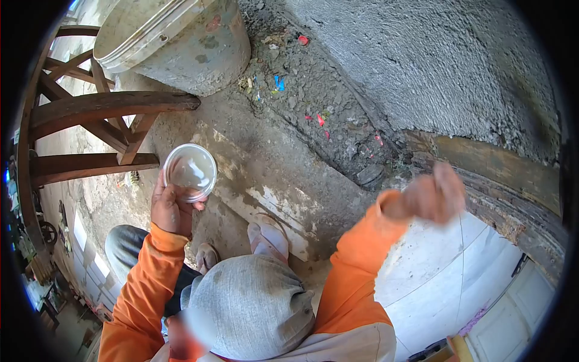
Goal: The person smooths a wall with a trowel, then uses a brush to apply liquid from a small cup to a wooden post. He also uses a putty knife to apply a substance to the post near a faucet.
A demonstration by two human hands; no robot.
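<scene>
Left grip [172,208] holds clear cup [193,171] (contents indistinct)

Rough grey plastered wall [410,66], wooden board [494,164] along its edge; stained concrete floor [232,130], dark wooden furniture frame [108,113]

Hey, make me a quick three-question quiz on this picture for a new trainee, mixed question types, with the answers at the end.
1. Multiple choice: which hand holds the clear plastic container?
A) right
B) left
C) both

2. True or false: the right hand is apart from that container.

3. Fill in the blank: next to the wooden furniture with crossed bars is a grimy, round ____.

Key:
1. B, the left hand.
2. True; it is over on the other side of the picture, nearer the rough grey wall.
3. Bucket.
</scene>
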